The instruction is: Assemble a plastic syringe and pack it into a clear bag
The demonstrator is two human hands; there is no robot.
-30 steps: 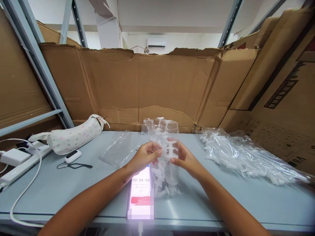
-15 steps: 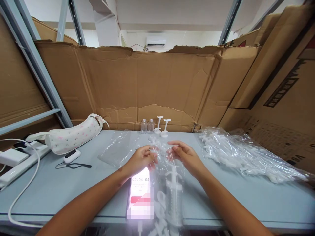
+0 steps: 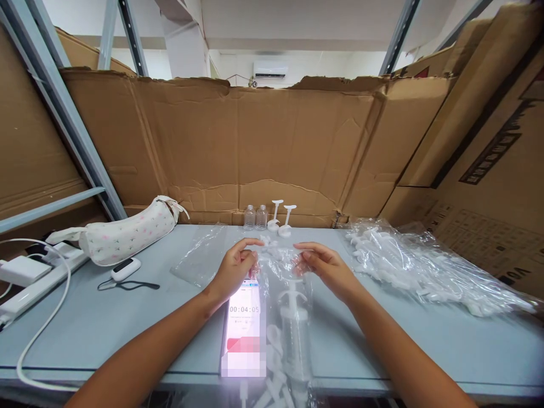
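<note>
A clear plastic bag [image 3: 289,317] with white plastic pump parts inside lies lengthwise on the grey table [image 3: 106,317], its lower end hanging past the near edge. My left hand [image 3: 236,266] pinches the far left corner of the bag's mouth. My right hand [image 3: 325,266] pinches the far right corner. Both hands hold the mouth of the bag a little above the table. A lit phone [image 3: 243,326] showing a timer lies just left of the bag, under my left wrist.
Two small clear bottles [image 3: 255,217] and two white pump stems [image 3: 281,218] stand at the cardboard back wall [image 3: 272,141]. An empty bag [image 3: 202,255] lies left of centre, a heap of bagged parts [image 3: 420,266] right. A floral pouch [image 3: 127,232], a small remote [image 3: 126,269] and chargers [image 3: 25,272] lie left.
The bag stood upright between my hands a second ago. It has been laid down toward me, uncovering the bottles and stems behind it. My hands have spread slightly apart.
</note>
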